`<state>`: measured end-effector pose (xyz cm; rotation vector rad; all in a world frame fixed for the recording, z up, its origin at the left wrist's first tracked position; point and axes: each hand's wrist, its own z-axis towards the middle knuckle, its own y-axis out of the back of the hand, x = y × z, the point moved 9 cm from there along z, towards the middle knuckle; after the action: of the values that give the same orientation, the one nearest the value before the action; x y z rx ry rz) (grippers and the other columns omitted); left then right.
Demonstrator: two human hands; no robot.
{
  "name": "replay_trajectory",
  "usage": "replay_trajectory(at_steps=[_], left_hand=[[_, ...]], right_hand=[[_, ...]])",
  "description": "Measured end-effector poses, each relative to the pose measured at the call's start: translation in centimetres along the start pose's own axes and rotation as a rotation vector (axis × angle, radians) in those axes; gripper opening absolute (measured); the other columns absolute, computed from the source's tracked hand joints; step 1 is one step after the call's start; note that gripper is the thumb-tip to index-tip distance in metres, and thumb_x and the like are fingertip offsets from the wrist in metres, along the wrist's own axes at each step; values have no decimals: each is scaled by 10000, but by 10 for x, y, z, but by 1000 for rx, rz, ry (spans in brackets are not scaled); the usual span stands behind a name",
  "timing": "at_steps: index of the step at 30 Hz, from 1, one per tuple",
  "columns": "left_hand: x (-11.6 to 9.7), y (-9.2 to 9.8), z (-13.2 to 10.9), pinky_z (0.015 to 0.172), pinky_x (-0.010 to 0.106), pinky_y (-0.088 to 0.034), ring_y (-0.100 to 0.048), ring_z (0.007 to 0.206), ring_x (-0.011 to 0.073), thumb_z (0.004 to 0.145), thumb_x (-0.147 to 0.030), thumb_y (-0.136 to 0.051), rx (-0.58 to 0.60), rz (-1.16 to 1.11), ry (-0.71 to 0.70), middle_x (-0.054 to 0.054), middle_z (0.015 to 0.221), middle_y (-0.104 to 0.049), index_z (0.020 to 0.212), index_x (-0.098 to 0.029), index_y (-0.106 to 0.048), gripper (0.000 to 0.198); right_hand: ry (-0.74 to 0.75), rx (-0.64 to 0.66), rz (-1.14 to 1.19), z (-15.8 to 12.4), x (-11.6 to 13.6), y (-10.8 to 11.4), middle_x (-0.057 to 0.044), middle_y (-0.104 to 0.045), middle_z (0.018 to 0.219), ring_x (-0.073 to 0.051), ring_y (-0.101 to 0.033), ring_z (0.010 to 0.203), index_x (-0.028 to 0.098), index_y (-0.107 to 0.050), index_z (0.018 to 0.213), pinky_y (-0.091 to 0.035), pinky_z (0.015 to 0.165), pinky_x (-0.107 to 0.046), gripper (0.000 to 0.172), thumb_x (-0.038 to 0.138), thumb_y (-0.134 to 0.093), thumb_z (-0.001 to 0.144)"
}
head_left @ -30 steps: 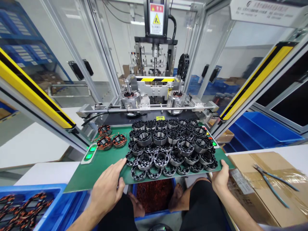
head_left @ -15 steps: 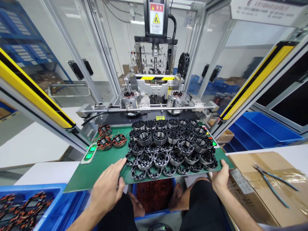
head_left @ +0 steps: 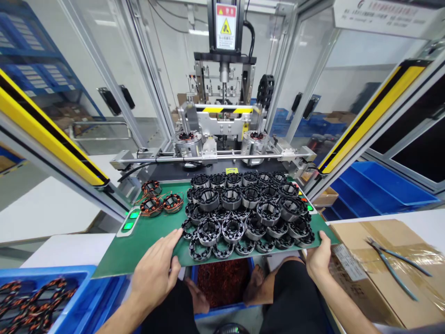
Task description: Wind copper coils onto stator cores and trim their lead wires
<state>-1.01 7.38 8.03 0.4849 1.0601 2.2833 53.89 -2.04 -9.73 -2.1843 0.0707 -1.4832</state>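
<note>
My left hand (head_left: 158,264) lies on the front of the green worktop (head_left: 114,260), fingers stretched out flat and their tips beside the nearest stator cores. Its thumb hangs by the front edge. At the right front corner, my right hand (head_left: 319,260) grips the worktop's edge, thumb up and the other fingers mostly hidden. Between the hands stand several rows of bare black-and-grey stator cores (head_left: 232,229), some stacked on others. Three copper-wound stators (head_left: 151,206) sit at the worktop's left. Further back, the machine's left fixture (head_left: 187,144) and right fixture (head_left: 255,144) each hold a wound stator.
Yellow light-curtain posts (head_left: 375,118) flank the machine. Green-lit buttons (head_left: 129,226) sit at the worktop's left end. A blue crate (head_left: 79,283) of wound stators stands lower left. Pliers (head_left: 392,264) lie on a cardboard box (head_left: 410,236) at right. Below is a bin (head_left: 222,283) of reddish scraps.
</note>
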Motion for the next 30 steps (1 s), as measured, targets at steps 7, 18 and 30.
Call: replay_trajectory(at_steps=[7,18,30], left_hand=[[-3,4,4,1152,425,-628,-855,1265,281,1100,-180,-470,-10,7,-11,125,1493,-841,1890,-192,-300,808],[-2,3,2,1148,418,-625,-854,1265,283,1098,-176,-473,-15,12,-9,133,1491,-840,1870,-178,-334,784],[-4,3,3,1149,424,-626,-854,1260,283,1098,-174,-470,-15,22,-19,131,1484,-842,1870,-174,-334,784]], right_hand=[[37,29,-23,3,0,1,-19,-851,1366,-262,-747,1448,258,-787,1257,-593,1298,-426,547,596,-809,828],[38,18,-4,-2,4,-2,-17,-839,1405,-260,-736,1460,259,-783,1248,-560,1333,-431,537,579,-816,818],[20,21,-14,-1,3,-1,-18,-853,1344,-253,-750,1426,255,-787,1225,-617,1257,-386,525,573,-823,808]])
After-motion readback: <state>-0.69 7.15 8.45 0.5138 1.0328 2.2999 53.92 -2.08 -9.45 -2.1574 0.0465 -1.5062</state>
